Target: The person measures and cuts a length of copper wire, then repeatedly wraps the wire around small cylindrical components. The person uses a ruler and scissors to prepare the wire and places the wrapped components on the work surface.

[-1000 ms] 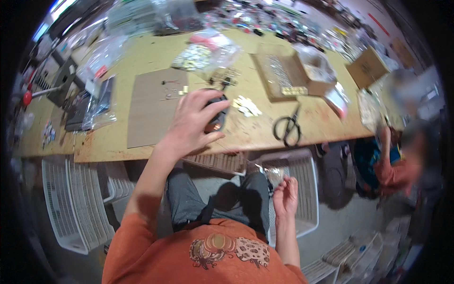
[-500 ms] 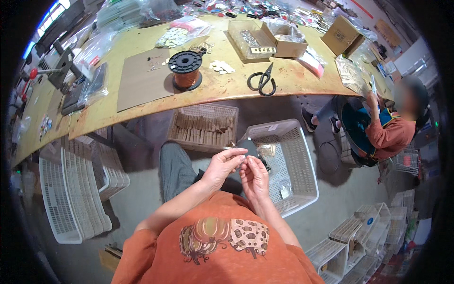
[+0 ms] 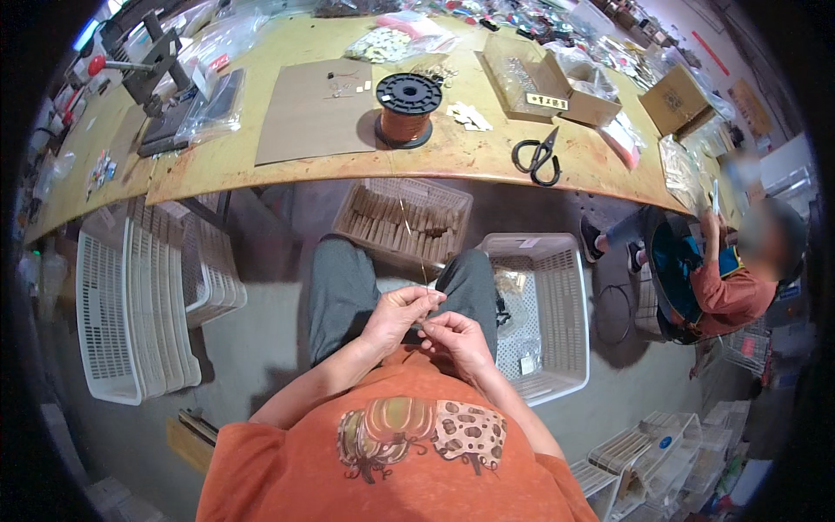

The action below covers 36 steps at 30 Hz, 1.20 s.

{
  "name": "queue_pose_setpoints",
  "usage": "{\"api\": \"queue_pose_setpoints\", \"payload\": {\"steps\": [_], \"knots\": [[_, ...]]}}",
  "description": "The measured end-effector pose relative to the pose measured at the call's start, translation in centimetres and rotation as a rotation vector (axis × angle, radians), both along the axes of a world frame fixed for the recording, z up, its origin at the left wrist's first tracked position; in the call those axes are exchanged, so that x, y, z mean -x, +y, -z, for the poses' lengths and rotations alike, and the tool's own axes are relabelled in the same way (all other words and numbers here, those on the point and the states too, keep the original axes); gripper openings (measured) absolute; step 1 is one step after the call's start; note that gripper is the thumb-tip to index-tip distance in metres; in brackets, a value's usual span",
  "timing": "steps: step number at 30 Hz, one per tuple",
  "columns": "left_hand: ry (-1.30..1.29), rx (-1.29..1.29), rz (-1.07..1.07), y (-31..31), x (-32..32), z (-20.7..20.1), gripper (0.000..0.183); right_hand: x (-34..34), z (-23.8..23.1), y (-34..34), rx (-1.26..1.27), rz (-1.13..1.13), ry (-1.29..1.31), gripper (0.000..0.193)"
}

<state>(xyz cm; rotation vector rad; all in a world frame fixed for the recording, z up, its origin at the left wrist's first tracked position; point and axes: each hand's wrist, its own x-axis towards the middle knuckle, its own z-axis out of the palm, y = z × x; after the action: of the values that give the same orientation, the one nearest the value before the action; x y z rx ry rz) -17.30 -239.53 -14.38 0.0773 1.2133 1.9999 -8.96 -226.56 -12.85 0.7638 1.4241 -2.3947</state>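
Observation:
My left hand (image 3: 396,318) is closed in a pinch over my lap, its thumb and forefinger on a thin copper-coloured strand (image 3: 424,265) that rises from the fingertips toward the table. Near its upper end the strand shows a paler, shiny stretch. My right hand (image 3: 458,341) sits just below and to the right, its fingers pinched together close to the left fingertips. What the right fingers hold is too small and hidden to make out. On the table ahead stand a black spool of orange-brown wire or cord (image 3: 405,126) and, to its right, black-handled scissors (image 3: 541,160).
Under the table edge a crate (image 3: 466,228) holds rows of brown bundles. At my right knee stands a white plastic basket (image 3: 572,317) with small bags. Stacked baskets (image 3: 130,317) are at left. A co-worker (image 3: 739,283) sits at right. Cardboard (image 3: 304,130) lies beside the spool.
Both hands have come down closer to my body, the right now lower than the left. The strand now shows stretching upward from the left fingertips. The view has shifted, moving the table things rightward.

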Motion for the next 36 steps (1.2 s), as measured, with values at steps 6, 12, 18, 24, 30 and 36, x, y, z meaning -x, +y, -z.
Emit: {"api": "queue_pose_setpoints", "payload": {"steps": [6, 12, 18, 24, 30, 36], "knots": [[-0.008, -0.017, 0.073, -1.4, 1.3, -0.3, 0.012, 0.2, 0.3, 0.3, -0.037, -0.055, 0.085, 0.008], [-0.122, -0.047, 0.008, -0.9, 1.6, -0.5, 0.011, 1.4, -0.3, 0.3, 0.053, -0.128, 0.077, 0.01], [-0.011, 0.06, 0.035, -0.1, 3.4, -1.3, 0.009, 1.7, 0.5, 1.4, -0.015, -0.175, 0.057, 0.008], [-0.014, 0.053, -0.097, 0.4, 4.6, -0.8, 0.014, 1.6, 1.1, 1.9, -0.081, -0.233, 0.026, 0.007], [-0.064, 0.041, -0.22, 0.1, 6.0, -1.1, 0.014, 2.0, 1.7, 1.6, -0.242, -0.288, 0.062, 0.009], [-0.086, 0.02, -0.275, -0.1, 6.7, -1.3, 0.014, 2.0, 1.9, 1.8, -0.216, -0.319, 0.044, 0.01]]}}
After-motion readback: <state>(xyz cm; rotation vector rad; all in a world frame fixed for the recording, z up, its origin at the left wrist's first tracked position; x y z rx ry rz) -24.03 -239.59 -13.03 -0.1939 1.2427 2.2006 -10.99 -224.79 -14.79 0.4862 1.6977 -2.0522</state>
